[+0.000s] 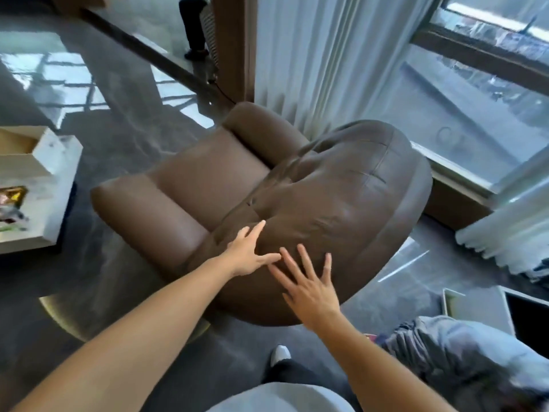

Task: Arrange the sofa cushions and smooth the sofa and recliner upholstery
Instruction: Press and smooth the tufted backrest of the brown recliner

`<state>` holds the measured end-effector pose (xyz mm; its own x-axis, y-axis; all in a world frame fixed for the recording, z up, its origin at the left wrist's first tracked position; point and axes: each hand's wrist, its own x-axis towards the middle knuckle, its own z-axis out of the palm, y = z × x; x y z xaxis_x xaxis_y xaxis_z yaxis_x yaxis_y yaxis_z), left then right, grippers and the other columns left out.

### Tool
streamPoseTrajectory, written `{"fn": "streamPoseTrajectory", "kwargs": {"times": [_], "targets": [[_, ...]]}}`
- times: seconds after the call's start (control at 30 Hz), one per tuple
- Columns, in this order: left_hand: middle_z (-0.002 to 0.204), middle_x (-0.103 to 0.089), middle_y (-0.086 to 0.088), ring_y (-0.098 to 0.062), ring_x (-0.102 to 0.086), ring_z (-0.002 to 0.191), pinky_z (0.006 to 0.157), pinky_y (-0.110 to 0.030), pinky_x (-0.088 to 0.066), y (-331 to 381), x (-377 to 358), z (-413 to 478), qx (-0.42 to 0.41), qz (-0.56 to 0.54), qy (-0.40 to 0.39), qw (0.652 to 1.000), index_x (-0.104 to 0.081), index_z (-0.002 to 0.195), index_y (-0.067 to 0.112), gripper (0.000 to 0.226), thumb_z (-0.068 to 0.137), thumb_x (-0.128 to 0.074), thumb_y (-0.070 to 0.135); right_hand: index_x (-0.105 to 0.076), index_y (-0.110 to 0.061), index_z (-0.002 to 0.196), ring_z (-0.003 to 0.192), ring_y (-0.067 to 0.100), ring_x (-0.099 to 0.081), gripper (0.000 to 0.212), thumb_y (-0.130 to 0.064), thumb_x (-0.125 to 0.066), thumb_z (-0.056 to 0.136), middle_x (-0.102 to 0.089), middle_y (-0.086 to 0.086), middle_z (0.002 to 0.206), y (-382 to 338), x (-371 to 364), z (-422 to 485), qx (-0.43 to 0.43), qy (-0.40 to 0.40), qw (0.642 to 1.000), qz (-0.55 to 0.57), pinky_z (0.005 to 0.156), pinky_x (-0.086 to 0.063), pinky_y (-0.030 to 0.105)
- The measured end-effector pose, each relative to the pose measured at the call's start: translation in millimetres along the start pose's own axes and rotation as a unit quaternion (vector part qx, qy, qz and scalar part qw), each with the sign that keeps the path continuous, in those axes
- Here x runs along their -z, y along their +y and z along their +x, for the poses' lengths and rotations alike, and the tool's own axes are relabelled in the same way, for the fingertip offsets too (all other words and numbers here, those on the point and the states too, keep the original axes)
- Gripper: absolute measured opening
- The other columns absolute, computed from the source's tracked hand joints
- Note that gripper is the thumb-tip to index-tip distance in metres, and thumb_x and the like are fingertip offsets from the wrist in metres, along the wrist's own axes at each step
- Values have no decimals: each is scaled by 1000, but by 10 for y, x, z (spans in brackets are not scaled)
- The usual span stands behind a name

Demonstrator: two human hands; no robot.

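A brown leather recliner (208,176) stands in the middle of the view, seen from behind and above. Its padded backrest (335,197) is wrinkled and faces me. My left hand (249,254) lies flat on the lower left of the backrest, fingers spread and pointing up. My right hand (309,283) rests flat beside it on the backrest's near edge, fingers fanned out. Neither hand holds anything. The thumb of the left hand nearly touches the right hand's fingers.
A white marble table (44,185) stands at the left. White curtains (312,60) and a large window (475,93) are behind the recliner. A grey cushion or garment (463,352) lies at the lower right. Another person's legs (193,25) show at the top. The floor is grey carpet (124,281).
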<state>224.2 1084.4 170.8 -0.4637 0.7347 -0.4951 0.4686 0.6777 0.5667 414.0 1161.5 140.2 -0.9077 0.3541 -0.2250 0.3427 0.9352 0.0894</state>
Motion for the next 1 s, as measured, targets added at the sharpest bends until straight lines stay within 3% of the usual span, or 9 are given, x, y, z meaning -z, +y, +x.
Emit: {"fn": "streamPoseTrajectory", "kwargs": {"times": [0.1,0.17,0.23,0.3,0.4,0.53,0.73,0.9,1.0], "targets": [[160,-2,-7,-47,-7,141,114,-56,-17,311,-74,468,70,46,-35,996,7,145,48,115,57,-57,84,-6,-44,150,149,30,14,93,-32,-66,80,-13,-2,164,302,-174,65,45,9,999,0,100,20,76],[159,-2,0,-47,-7,139,105,-60,-34,412,-45,665,111,79,-82,987,12,143,50,128,43,-58,89,-10,-43,150,149,32,7,99,-29,-71,73,-15,-2,163,481,-254,75,67,18,998,1,100,12,77],[156,-3,3,-45,-11,137,84,-56,-53,520,-35,789,129,93,-106,982,13,141,51,136,33,-59,91,-17,-41,150,147,32,-9,103,-32,-75,64,-21,-1,160,654,-316,60,86,27,996,-12,102,-4,77],[155,-2,2,-44,-14,135,70,-51,-59,673,-88,866,127,110,-124,978,13,142,47,140,30,-59,92,-19,-41,150,146,31,-15,100,-31,-70,64,-23,-2,158,840,-407,35,105,33,994,-26,103,-14,78],[156,1,-5,-45,-15,136,85,-53,-53,959,-190,1078,121,148,-146,971,14,145,36,148,27,-53,96,-19,-43,150,148,31,-8,89,-27,-49,68,-25,-4,158,1240,-539,47,122,47,990,-59,103,-10,73],[157,3,-14,-44,-27,136,103,-53,-38,1343,-368,1422,110,206,-158,959,16,147,22,154,28,-45,99,-18,-45,150,149,30,-5,99,-29,-65,64,-20,-4,160,1803,-651,65,137,35,987,-81,104,-9,72],[147,-16,-20,-43,-42,124,96,-49,-42,1971,-705,1918,101,188,-84,973,3,147,22,146,30,-34,102,-20,-45,149,150,31,-2,93,-27,-53,63,-13,-2,163,2861,-725,218,153,51,979,-123,108,-2,74],[143,-23,-22,-44,-42,124,95,-51,-44,2514,-857,2461,108,177,-37,978,-3,145,19,138,39,-31,101,-24,-44,148,150,34,-4,115,-24,-76,48,-6,0,165,3761,-763,533,169,40,976,-128,105,-7,78],[144,-24,-22,-42,-41,125,94,-49,-45,2790,-869,2804,115,177,-8,977,-5,147,15,133,47,-28,99,-37,-42,142,148,36,-8,107,-24,-81,47,-17,1,162,4259,-689,796,171,40,977,-123,105,-7,79]]}}
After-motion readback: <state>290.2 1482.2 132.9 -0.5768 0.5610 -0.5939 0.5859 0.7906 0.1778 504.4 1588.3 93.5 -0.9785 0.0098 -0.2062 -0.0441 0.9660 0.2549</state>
